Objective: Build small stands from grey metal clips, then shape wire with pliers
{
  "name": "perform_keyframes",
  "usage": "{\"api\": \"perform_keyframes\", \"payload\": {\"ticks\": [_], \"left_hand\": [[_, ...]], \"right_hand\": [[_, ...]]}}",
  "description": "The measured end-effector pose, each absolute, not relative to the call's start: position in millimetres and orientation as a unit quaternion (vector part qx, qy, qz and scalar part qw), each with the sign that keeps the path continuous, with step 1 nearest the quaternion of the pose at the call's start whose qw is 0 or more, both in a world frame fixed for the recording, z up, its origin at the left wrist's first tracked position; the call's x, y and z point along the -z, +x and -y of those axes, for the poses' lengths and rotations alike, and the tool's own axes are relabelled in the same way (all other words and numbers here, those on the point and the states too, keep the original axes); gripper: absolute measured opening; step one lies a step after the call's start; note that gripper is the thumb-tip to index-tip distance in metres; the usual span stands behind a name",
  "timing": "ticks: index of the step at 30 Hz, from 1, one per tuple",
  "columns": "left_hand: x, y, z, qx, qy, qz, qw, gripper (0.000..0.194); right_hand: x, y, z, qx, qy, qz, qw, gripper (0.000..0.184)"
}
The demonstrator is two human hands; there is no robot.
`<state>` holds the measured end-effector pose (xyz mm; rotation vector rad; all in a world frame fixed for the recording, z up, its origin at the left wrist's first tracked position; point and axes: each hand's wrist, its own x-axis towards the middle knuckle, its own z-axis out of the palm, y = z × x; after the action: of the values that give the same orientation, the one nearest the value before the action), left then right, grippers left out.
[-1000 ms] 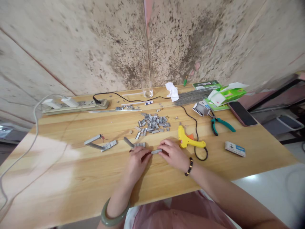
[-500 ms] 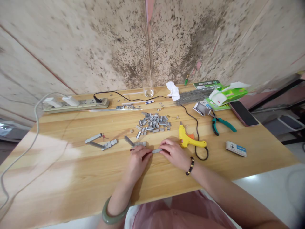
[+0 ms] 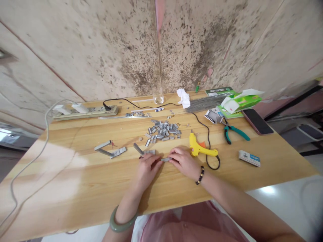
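A short grey strip of staples (image 3: pixel 166 159) is pinched at its two ends, low over the front middle of the table. My left hand (image 3: pixel 148 169) closes on its left end, my right hand (image 3: pixel 183 162) on its right end. Just beyond my left hand lie an upright staple strip (image 3: pixel 138 148) and a short row of staple blocks (image 3: pixel 149 152), partly hidden by the fingers. Further left stands an angled piece built from staple strips (image 3: pixel 104 152). Behind my hands is a heap of loose staple blocks (image 3: pixel 163 130). A yellow glue gun (image 3: pixel 199 146) lies beside my right hand.
Teal-handled pliers (image 3: pixel 236 131), a small box (image 3: pixel 249 158) and a phone (image 3: pixel 257 121) lie right. Thin metal wires (image 3: pixel 205 103), a green tissue pack (image 3: pixel 242 101) and a glass (image 3: pixel 158 98) stand along the back. A power strip (image 3: pixel 93 112) sits back left, its white cable crossing the left side.
The view has shifted slightly, so things at the left appear a little further right. Both hands keep hold of the staple strip, which seems slightly turned between the fingers.
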<state>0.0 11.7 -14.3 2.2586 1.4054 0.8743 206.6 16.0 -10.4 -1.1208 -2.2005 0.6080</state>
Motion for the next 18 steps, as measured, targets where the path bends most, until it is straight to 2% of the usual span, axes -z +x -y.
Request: {"api": "perform_keyframes", "payload": {"ticks": [6,13,18], "left_hand": [[5.0,0.2,-6.6,-0.382,0.778,-0.477,0.145,0.011],[-13.6,-9.4,6.6,-0.56,0.628,-0.539,0.048,0.011],[-32.8,-14.7,-1.1,-0.623,0.497,-0.597,0.095,0.021]], "right_hand": [[11.0,207.2,-16.5,-0.227,-0.416,0.829,0.297,0.01],[8.4,208.4,-18.2,-0.269,-0.421,0.796,0.341,0.01],[8.7,208.5,-19.6,-0.265,-0.416,0.8,0.342,0.01]]}}
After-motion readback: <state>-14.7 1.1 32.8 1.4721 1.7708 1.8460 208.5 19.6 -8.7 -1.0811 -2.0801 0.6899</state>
